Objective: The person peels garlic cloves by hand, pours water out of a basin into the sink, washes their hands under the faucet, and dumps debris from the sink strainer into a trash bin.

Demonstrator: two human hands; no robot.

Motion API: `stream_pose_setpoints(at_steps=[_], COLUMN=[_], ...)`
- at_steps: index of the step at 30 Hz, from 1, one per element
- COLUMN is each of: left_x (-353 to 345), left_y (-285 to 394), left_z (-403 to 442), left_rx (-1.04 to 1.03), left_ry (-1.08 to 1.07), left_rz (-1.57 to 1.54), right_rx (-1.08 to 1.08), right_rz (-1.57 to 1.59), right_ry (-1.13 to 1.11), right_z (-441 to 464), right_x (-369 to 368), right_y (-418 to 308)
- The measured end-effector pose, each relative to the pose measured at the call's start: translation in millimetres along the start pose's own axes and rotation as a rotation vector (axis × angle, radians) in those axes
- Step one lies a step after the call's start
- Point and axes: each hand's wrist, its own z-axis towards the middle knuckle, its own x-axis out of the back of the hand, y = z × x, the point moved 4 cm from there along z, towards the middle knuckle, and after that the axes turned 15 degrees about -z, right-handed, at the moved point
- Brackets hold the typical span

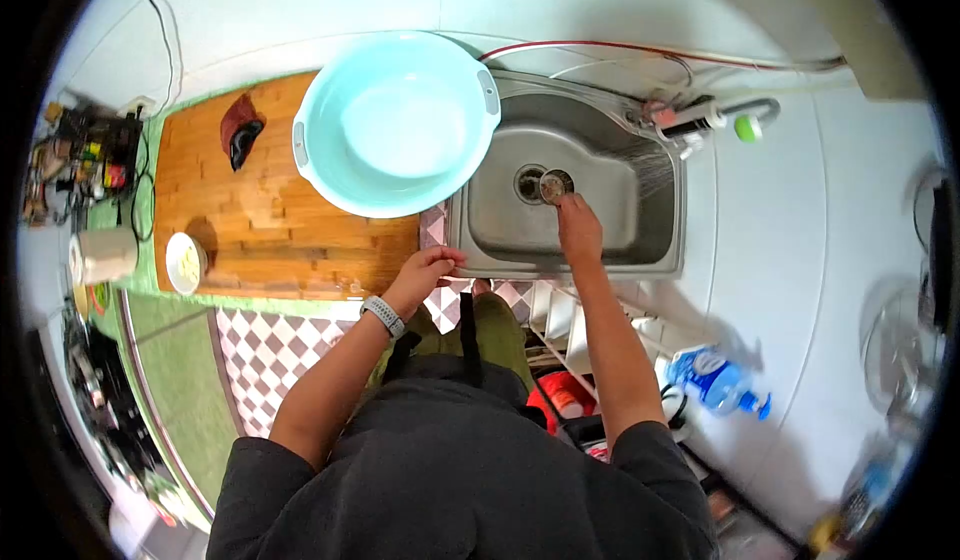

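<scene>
My right hand (578,228) reaches into the steel sink (600,222), fingers closed on the rim of a small round metal sink strainer (553,186). Something brownish shows inside the strainer, too small to make out. Just left of it is the dark drain hole (528,184). A spray of water falls from the faucet (690,120) at the sink's back right, apart from the strainer. At the sink's front left corner, my left hand (432,272) lies with its fingers stretched out on the edge and holds nothing.
A large light-blue basin (400,198) stands left of the sink, partly on a wooden board (260,250). Also on the board are a dark red item (241,130) and a white bowl (186,263) with pale pieces. A blue bottle (715,380) is at the right.
</scene>
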Motion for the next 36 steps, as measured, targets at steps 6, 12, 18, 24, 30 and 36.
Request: stream_pose_setpoints(at_steps=[6,12,18,24,30,36], left_x=[29,42,39,23,7,30], left_y=[10,1,-25,-62,-120,-164], left_z=[-28,-52,-59,-61,-60,3], left_rx=[0.086,0.115,0.195,0.318,0.369,0.34], left_ry=[-0.187,-0.308,-0.383,-0.481,-0.544,-0.721], left_rz=[0.101,0.202,0.39,0.498,0.77,1.035], right_rx=[-0.182,-0.336,-0.419,-0.593,-0.881,-1.362], right_rz=[-0.003,-0.017,0.008,-0.222,-0.29,-0.327], right_ry=[0.083,0.118,0.223,0.109,0.139,-0.069], right_z=[-29,-64,-119,-249,-462,-712], right_x=[25,54,70,111,140,154], right_y=[-31,-60,-83,-123,-171,-268])
